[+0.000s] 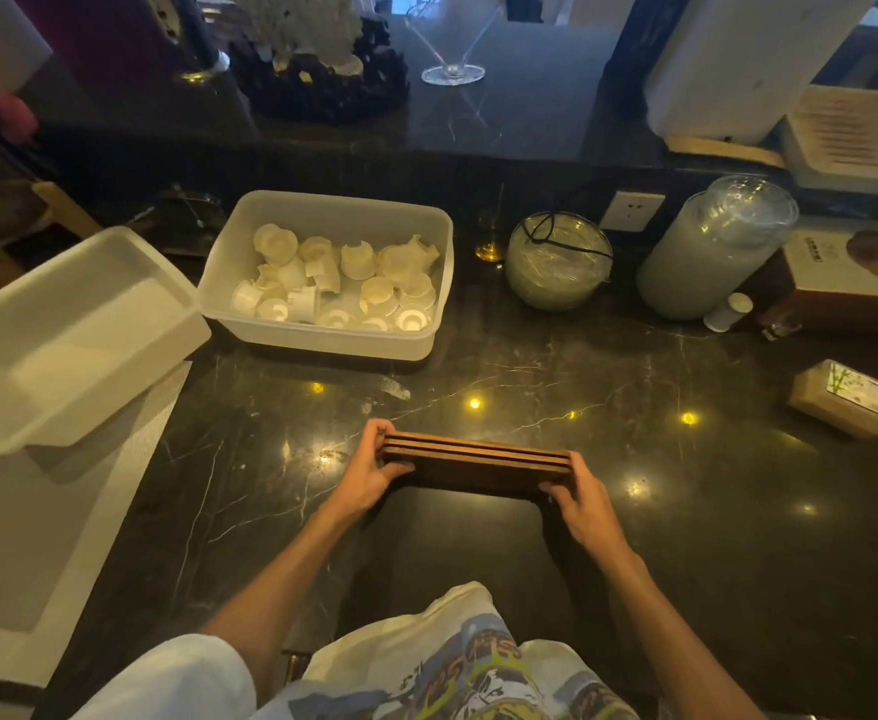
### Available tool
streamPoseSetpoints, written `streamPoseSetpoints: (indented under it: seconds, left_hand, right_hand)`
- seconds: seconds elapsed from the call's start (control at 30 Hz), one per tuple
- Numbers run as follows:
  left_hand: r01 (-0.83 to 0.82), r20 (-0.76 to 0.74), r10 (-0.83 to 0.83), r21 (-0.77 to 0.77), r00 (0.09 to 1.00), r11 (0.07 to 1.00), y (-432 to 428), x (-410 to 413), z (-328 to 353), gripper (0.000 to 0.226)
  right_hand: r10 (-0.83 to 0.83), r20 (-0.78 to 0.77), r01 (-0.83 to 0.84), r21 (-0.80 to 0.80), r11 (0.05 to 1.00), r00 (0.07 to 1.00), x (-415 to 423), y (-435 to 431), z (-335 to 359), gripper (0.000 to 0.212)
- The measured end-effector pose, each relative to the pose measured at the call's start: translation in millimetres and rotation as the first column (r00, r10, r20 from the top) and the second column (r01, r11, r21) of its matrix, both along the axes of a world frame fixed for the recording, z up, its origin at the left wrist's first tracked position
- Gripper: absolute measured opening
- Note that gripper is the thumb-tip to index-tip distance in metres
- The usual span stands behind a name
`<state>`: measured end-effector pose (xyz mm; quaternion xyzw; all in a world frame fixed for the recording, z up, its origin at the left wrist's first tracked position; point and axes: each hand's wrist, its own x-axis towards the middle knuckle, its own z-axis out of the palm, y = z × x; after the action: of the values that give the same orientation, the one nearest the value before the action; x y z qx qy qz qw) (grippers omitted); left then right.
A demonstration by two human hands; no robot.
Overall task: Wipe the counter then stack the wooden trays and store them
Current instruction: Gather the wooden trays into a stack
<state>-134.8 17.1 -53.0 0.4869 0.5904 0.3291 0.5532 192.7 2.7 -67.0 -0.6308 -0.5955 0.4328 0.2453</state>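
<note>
Stacked trays (478, 462) held on edge over the dark bench (634, 366).
Left hand (369, 478) and right hand (585, 504) each clamp one end, grip closed on the stack; a tub (322, 340) of white cups (338, 283) sits beyond.

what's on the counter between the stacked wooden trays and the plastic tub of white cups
Mostly bare dark marble counter in the head view, apart from a small clear scrap near the tub of white cups. Both hands hold the stacked wooden trays.
</note>
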Motion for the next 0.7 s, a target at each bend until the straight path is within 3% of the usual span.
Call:
streamPoseSetpoints:
  seconds: [0.13,0.27,0.37,0.47,0.7]
  left_hand:
    - [0.012,0.029,-0.011,-0.050,1.000,0.999,10,-1,1,0.043]
    - [0.040,0.091,-0.026,-0.150,0.995,0.988,11,-4,8,0.045]
    - [0.018,0.186,0.029,-0.245,0.982,0.969,6,-1,17,0.045]
    - [-0.034,0.293,0.136,-0.328,0.946,0.944,1,10,31,0.045]
    - [-0.052,0.346,0.189,-0.370,0.919,0.928,-13,39,47,0.037]
  right_hand:
    - [0.002,-0.055,-0.005,-0.052,0.999,0.998,3,11,2,0.034]
    - [-0.162,-0.296,0.105,-0.199,0.974,0.941,9,13,16,0.034]
    - [-0.220,-0.395,0.105,-0.293,0.950,0.892,17,10,32,0.040]
    - [-0.251,-0.436,0.090,-0.358,0.929,0.864,24,1,39,0.044]
    - [-0.348,-0.496,0.121,-0.433,0.893,0.796,43,-31,43,0.046]
